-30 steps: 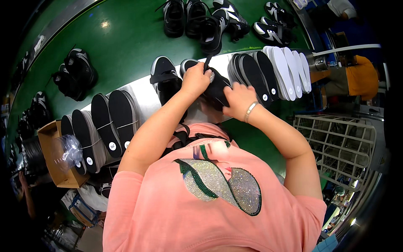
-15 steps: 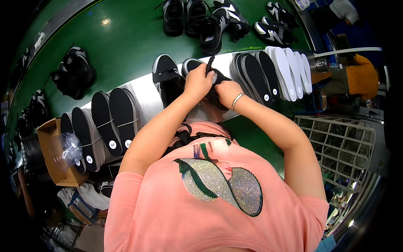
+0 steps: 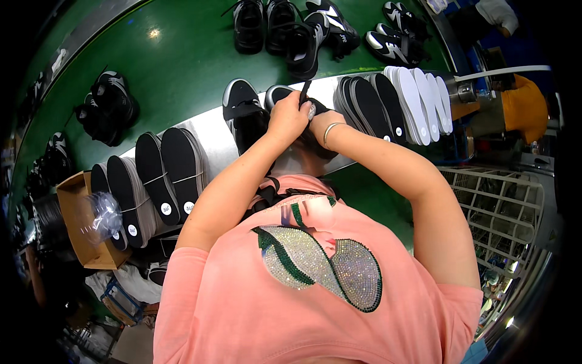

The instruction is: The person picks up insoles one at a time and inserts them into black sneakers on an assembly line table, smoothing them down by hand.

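Observation:
A black sneaker (image 3: 277,93) with a silver-grey toe rests on the pale metal strip, largely covered by my hands. My left hand (image 3: 287,116) is closed on its tongue, and a dark strip sticks up past the fingers. My right hand (image 3: 323,126), with a bracelet at the wrist, is curled at the shoe's opening; its fingertips are hidden. Just left of them stands another black sneaker (image 3: 242,100), toe pointing away, touched by neither hand. To the right of my right hand lie stacked black insoles (image 3: 367,103).
White insoles (image 3: 405,100) stand at the right. Banded stacks of black insoles (image 3: 150,161) lean at the left, near an open cardboard box (image 3: 76,209) and clear plastic (image 3: 103,213). Several sneakers (image 3: 248,27) sit on the green table (image 3: 176,60). A wire rack (image 3: 494,206) stands at the lower right.
My right hand has moved slightly left and deeper toward the shoe's opening. The left hand keeps its hold on the tongue. The whole view has shifted a little.

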A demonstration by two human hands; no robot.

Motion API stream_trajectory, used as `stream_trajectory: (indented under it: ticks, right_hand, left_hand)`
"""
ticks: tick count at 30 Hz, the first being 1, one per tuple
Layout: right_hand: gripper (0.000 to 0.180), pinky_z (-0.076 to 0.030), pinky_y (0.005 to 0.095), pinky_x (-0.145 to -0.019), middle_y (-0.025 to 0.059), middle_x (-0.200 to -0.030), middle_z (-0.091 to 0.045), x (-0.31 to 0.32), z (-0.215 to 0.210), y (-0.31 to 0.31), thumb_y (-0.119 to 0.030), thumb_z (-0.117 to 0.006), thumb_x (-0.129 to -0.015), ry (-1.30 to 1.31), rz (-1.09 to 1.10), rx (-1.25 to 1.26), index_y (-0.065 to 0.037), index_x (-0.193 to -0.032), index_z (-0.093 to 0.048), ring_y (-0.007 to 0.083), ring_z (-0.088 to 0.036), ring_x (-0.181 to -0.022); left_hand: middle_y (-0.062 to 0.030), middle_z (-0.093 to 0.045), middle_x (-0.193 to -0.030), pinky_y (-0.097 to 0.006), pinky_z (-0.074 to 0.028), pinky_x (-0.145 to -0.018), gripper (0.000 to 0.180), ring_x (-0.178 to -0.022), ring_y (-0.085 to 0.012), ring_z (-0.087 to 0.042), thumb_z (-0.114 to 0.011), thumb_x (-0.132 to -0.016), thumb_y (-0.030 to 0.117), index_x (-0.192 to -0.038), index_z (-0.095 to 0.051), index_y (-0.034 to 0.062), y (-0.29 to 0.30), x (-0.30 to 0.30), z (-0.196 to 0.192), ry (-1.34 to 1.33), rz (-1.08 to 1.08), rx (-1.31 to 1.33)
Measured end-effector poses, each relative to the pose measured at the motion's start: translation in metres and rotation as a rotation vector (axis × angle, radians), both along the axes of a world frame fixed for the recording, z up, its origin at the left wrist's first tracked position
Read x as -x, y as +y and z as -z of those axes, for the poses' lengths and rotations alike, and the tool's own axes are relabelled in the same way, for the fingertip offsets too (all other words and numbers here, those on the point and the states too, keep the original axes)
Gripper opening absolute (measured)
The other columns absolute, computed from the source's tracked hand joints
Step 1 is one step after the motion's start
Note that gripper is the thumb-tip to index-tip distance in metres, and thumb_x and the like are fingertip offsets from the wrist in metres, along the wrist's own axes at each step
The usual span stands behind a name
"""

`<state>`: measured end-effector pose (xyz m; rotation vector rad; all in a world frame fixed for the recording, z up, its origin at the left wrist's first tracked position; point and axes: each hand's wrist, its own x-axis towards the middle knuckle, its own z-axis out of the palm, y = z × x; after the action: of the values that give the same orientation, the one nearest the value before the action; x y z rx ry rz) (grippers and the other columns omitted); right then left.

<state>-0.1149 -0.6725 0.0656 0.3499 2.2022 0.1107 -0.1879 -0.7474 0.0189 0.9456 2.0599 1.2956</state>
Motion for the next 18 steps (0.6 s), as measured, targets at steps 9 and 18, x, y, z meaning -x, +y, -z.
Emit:
stream_trajectory:
  ticks: [9, 18]
  right_hand:
    - [0.026, -0.028, 0.0533, -0.091, 0.0155, -0.089, -0.063, -0.039, -0.014, 0.02, -0.015, -0.051, -0.071, 0.103, -0.034, 0.318, -0.001, -0.09, -0.062, 0.0256, -0.06, -0.089]
    - [0.03, -0.012, 0.0544, -0.099, 0.0124, -0.083, -0.064, -0.055, -0.023, 0.02, -0.024, -0.051, -0.075, 0.459, 0.035, 0.44, -0.006, -0.097, -0.059, 0.027, -0.06, -0.087]
  left_hand:
    - [-0.0211, -0.059, -0.078, -0.038, -0.044, -0.067, 0.021, -0.077, -0.0366, -0.057, -0.054, -0.078, 0.016, -0.088, -0.055, -0.0024, -0.003, -0.001, -0.005, -0.003, -0.025, -0.016]
    - [-0.0216, -0.059, -0.082, -0.04, -0.043, -0.068, 0.02, -0.081, -0.0386, -0.056, -0.052, -0.081, 0.015, -0.094, -0.05, -0.0004, -0.014, -0.009, -0.012, 0.01, -0.059, 0.054]
